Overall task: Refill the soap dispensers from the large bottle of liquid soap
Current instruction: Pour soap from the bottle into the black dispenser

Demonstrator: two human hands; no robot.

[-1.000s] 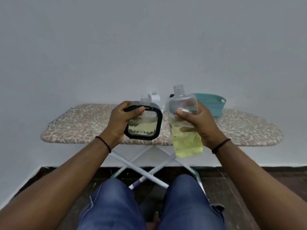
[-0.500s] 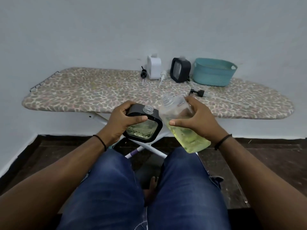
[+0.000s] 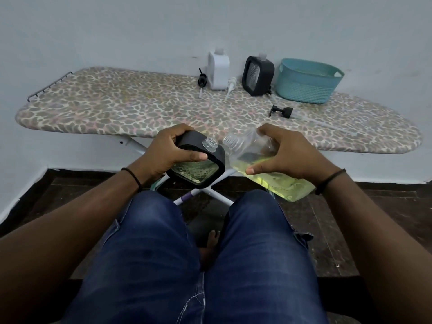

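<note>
Before the ironing board (image 3: 140,108), mid-frame, his left hand (image 3: 163,153) gripped a black dispenser (image 3: 198,169) while his right hand (image 3: 289,155) clasped the tilted soap bottle (image 3: 264,169).

At frame centre, a black-framed soap dispenser (image 3: 198,166) with a clear threaded neck is tilted, holding some yellow-green soap. Just right of it, a clear large bottle (image 3: 264,164) lies steeply tilted, uncapped mouth almost touching the dispenser's neck, yellow soap pooled low. A white dispenser (image 3: 217,71) and another black dispenser (image 3: 257,74) stand uncapped at upper centre.
</note>
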